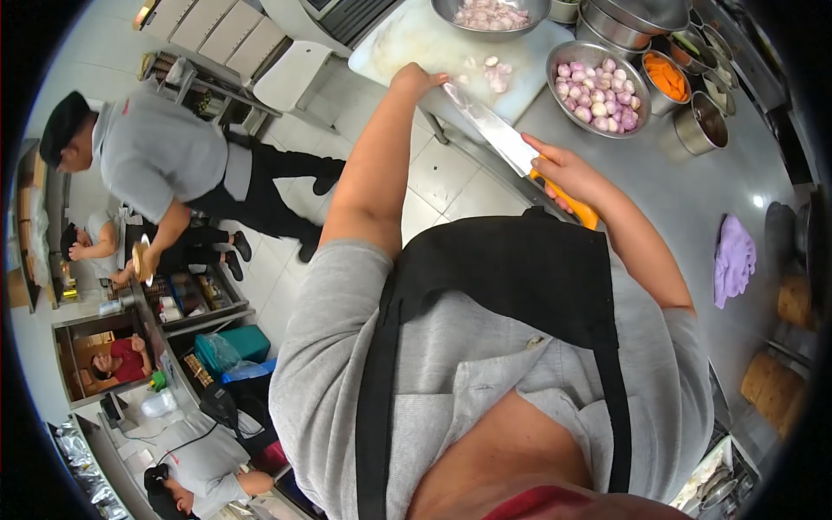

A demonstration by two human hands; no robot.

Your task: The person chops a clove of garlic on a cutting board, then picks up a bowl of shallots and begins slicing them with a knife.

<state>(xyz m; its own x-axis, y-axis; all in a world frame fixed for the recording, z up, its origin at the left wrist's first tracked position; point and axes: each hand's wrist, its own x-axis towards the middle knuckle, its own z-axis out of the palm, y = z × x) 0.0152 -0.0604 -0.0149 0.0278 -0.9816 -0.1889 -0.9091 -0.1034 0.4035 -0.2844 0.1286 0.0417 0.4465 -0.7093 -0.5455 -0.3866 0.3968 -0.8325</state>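
Note:
A large knife (490,128) with an orange handle is in my right hand (568,178), whose fingers wrap round the handle. At the tip end of the blade is my left hand (419,80), its fingers pressed together at the blade's tip. Behind the blade lies a white cutting board (390,43) with a few peeled shallot pieces (497,74) on it. A metal bowl (494,33) of cut shallots stands at the board's far edge. To the right, a metal bowl (555,87) holds several whole pink shallots.
Metal pots (607,30), a container of orange pieces (666,78) and an upright metal pot (706,126) stand at the back right. A purple cloth (734,260) lies on the steel counter (659,199). Several people are at the left, one standing nearby (165,156).

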